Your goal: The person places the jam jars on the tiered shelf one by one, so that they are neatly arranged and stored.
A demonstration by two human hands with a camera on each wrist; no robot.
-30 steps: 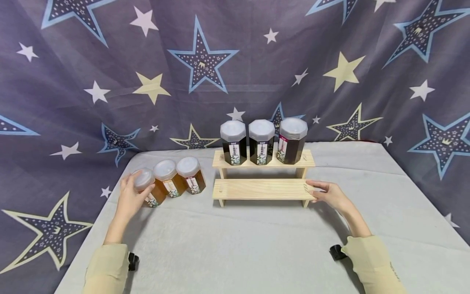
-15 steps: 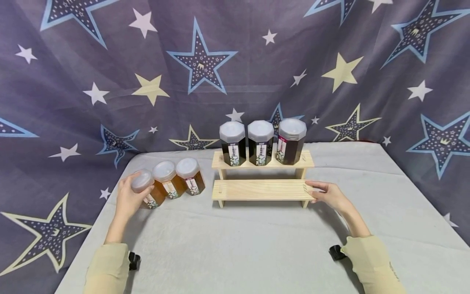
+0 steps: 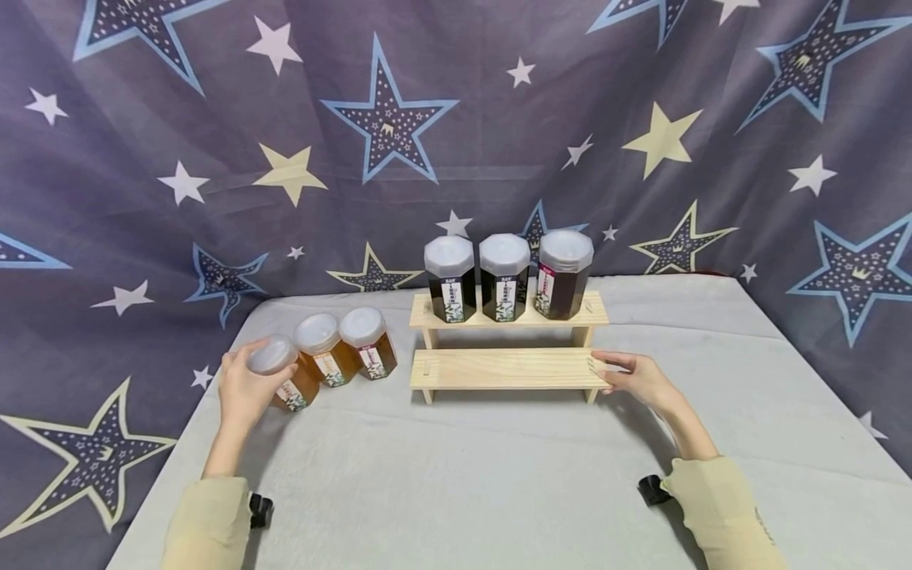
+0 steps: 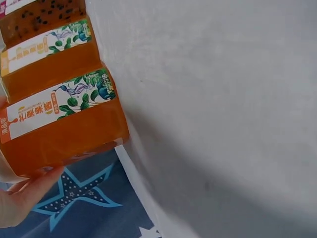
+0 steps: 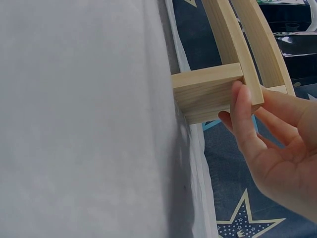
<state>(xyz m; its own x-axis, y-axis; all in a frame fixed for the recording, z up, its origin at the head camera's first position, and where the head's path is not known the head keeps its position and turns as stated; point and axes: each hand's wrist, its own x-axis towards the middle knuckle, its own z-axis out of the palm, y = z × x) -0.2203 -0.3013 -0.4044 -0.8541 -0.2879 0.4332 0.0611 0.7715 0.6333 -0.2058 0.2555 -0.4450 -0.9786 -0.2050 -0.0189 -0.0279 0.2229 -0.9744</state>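
A white-lidded, faceted amber jar is left of the pale wooden two-tier rack, the left hand curling its fingers round it. The right hand pinches the rack's right end. Gripping seems the step; lifting would call for clearing the adjacent jar.

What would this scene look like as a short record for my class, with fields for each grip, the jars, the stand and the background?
Left grip: holds the leftmost amber jar
Right grip: pinches the right end of the lower shelf
Other amber jars: two, on the cloth
Dark jars: three, on the upper shelf
Stand: wooden, two tiers
Backdrop: star-patterned fabric
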